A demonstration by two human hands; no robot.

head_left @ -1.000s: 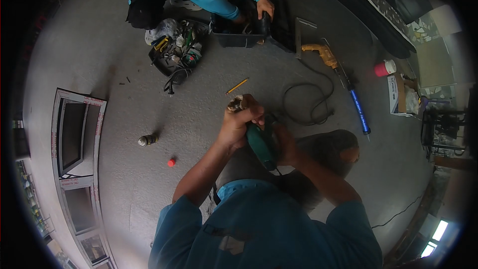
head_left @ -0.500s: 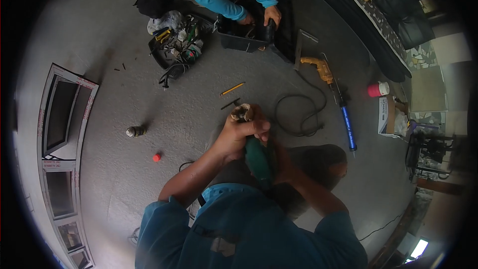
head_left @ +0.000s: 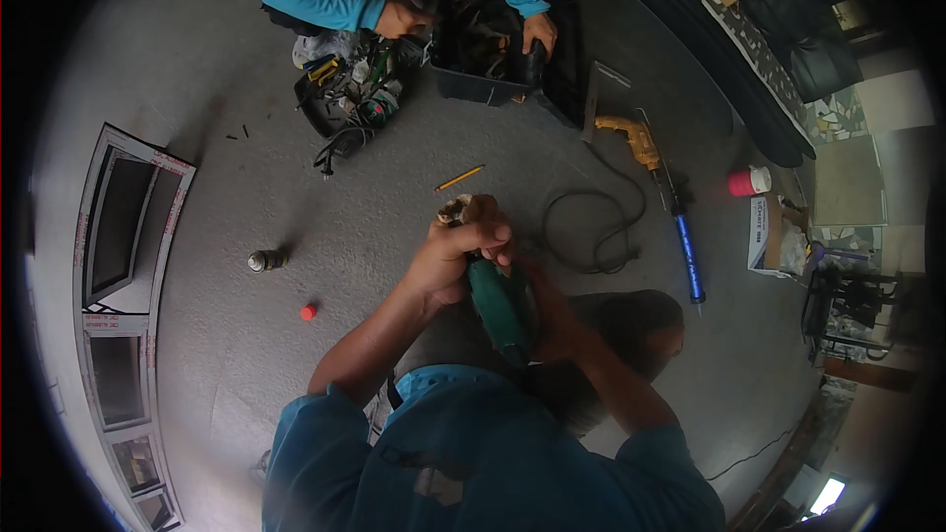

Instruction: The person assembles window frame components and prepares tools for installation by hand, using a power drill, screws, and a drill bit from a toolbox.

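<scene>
A green power tool (head_left: 501,310) is held in front of my body, its rounded body pointing away from me. My left hand (head_left: 448,258) wraps around its front end, just behind a worn, pale brown head (head_left: 471,207). My right hand (head_left: 552,320) grips the right side of the tool's body; its fingers are mostly hidden and dim. The exact kind of tool is not clear. A yellow pencil (head_left: 460,178) lies on the floor beyond the tool's head.
A co-worker's hand (head_left: 399,18) is over a tray of tools (head_left: 313,113), beside an open black toolbox (head_left: 478,87). A yellow drill (head_left: 631,138), blue tube (head_left: 690,256), spray can (head_left: 266,260) and red cap (head_left: 307,312) lie around. Framed panels (head_left: 148,325) stand left.
My hands and the green tool have shifted slightly left and its head has turned. The co-worker's one hand has moved from the toolbox towards the tray.
</scene>
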